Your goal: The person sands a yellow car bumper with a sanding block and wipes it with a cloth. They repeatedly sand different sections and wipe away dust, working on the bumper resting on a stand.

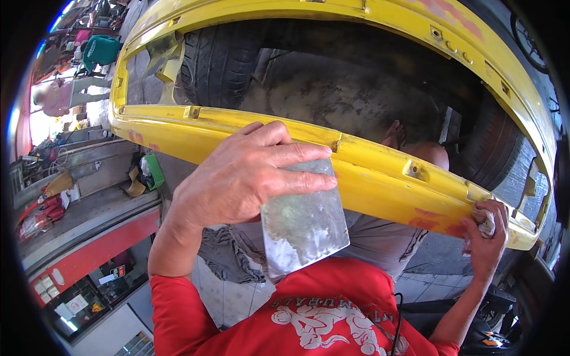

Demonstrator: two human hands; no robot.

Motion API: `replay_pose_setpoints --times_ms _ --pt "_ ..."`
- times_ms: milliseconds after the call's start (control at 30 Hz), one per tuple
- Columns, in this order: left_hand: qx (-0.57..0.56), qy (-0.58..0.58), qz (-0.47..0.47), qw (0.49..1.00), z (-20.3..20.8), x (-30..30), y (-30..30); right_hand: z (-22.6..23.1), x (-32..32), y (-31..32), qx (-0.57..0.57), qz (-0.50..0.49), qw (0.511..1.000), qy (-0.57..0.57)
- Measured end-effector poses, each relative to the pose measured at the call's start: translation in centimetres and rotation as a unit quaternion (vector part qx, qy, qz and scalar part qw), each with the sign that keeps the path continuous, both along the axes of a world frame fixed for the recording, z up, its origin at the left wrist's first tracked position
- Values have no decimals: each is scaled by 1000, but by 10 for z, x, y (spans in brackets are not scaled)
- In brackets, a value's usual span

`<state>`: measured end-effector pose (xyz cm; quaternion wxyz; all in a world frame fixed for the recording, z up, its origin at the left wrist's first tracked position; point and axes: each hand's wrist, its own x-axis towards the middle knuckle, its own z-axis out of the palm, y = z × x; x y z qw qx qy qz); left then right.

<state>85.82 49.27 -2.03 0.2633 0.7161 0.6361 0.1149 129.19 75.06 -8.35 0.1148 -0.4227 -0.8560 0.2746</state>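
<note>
Across my lap and in front of me lies a yellow car bumper [374, 193] with reddish sanded patches. My left hand [240, 172] is closed on a flat grey metal plate [306, 216]. Two fingers stretch over the plate's top corner, and its thumb is hidden. Pale smears mark the plate's lower half, which hangs on my side of the bumper. At the bumper's right end, my right hand [490, 237] is closed around a crumpled whitish rag [487, 223], pressed close to the yellow edge.
A tyre [217, 65] stands inside the bumper's left part, another tyre [490, 148] inside its right. To my left are a cluttered workbench [113, 210] and a green plastic basket [154, 172]. Another person [56, 98] is at the far left, near a teal chair [101, 50].
</note>
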Motion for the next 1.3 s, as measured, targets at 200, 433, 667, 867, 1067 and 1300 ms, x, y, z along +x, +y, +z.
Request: replay_pose_setpoints --times_ms 200,433,667,867,1067,1300 --pt "-23 -130 11 991 -3 -27 5 0 0 4 -5 6 1000 -6" --pt "-47 -143 -30 988 -11 -32 4 0 2 8 -26 11 1000 -10" --pt "-38 -144 7 989 -1 -50 -7 1 2 8 -41 4 999 -10" --pt "-31 -112 0 993 -7 -41 -6 1 1 11 -45 14 999 -15" --pt "-9 -104 -30 994 -11 -40 3 2 1 12 -47 20 998 -20" --pt "16 -120 -41 992 -21 -41 3 1 1 12 -46 14 999 -25"
